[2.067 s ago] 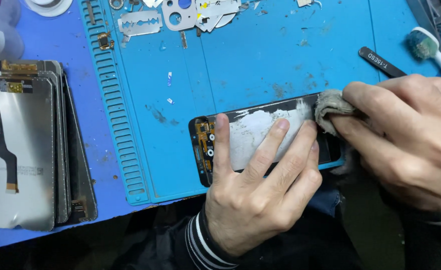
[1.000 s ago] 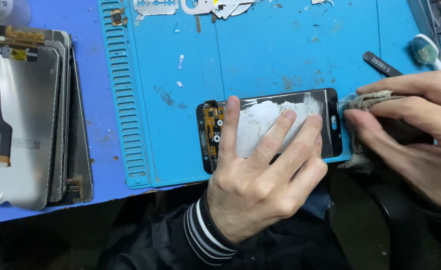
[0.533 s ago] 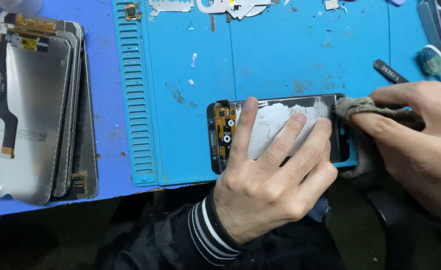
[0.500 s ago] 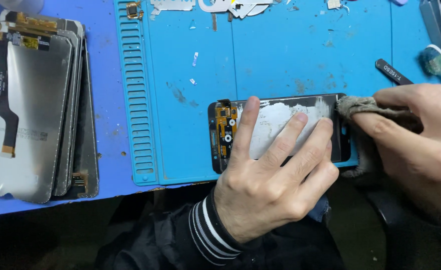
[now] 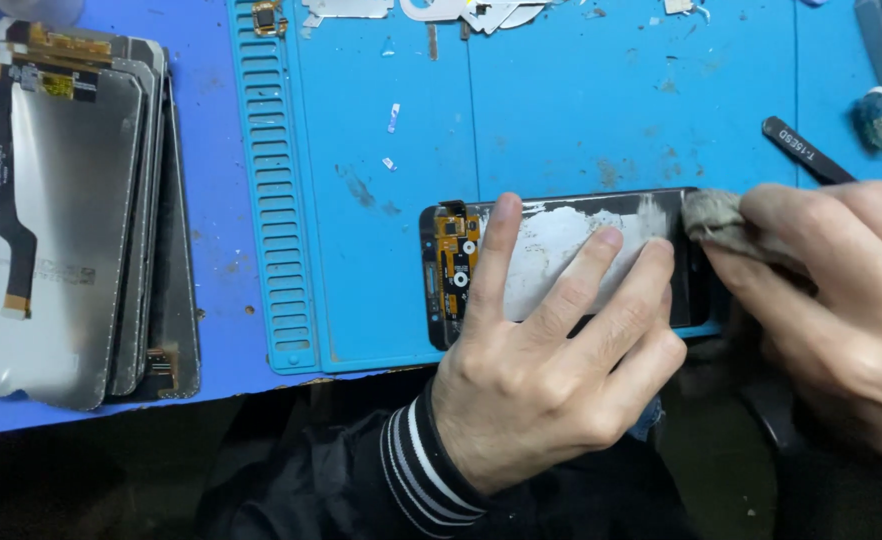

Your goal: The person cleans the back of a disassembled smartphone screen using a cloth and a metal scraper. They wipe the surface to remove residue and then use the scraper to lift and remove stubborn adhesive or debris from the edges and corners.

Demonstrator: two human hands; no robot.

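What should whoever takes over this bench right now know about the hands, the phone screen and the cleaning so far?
Left hand: fingers spread flat on the phone screen panel, pinning it to the blue mat.
Right hand: pinching a grey cloth against the panel's right end.
Done: little; whitish residue covers most of the panel's back.
Left: wipe off that residue.
Nearby: black tweezers upper right, stack of spare screens far left.

Blue bench [image 5: 211,200] under ribbed teal mat [image 5: 561,110] and stacked screen panels [image 5: 71,210].
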